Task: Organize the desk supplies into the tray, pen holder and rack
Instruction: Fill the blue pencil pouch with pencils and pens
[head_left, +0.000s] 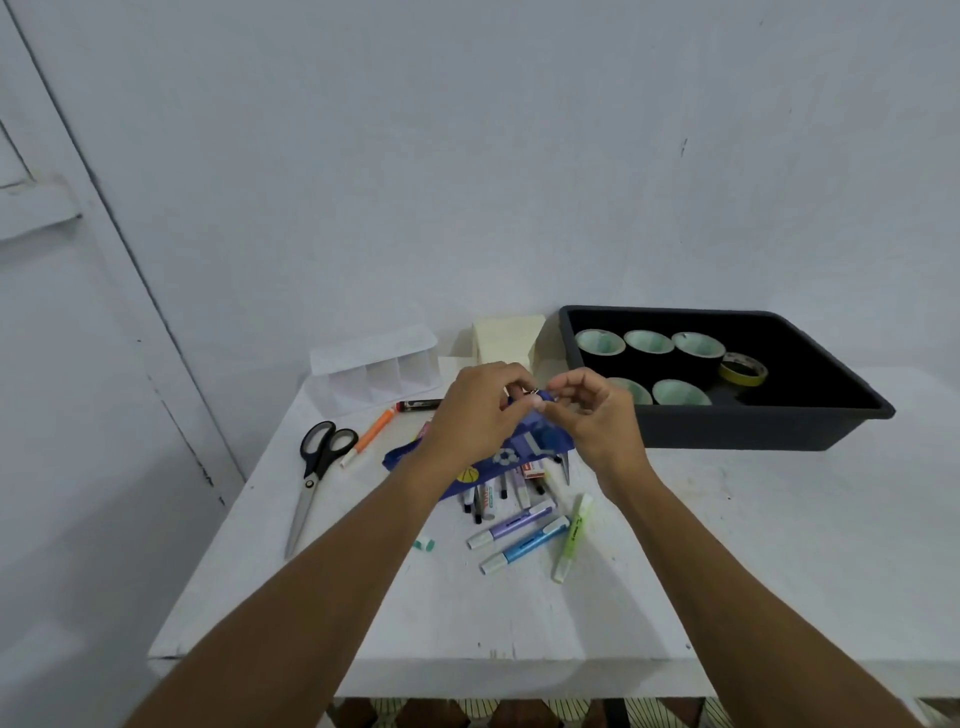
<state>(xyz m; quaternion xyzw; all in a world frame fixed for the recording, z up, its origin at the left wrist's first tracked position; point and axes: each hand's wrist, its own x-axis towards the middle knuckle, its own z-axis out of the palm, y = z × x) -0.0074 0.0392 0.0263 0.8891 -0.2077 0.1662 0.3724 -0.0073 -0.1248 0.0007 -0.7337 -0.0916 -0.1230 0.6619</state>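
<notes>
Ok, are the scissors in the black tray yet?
No, the scissors lie on the table at the left, well apart from the black tray, which holds only tape rolls.

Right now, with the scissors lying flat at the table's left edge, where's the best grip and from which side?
Probably the pivot region of the scissors, just below the black handle loops, taken from straight above. They lie flat and closed, blades pointing toward the table's near edge, so pinching across the narrow shank keeps fingers off the tip. The orange marker lies beside the loops on the right, so keep the grip narrow.
</notes>
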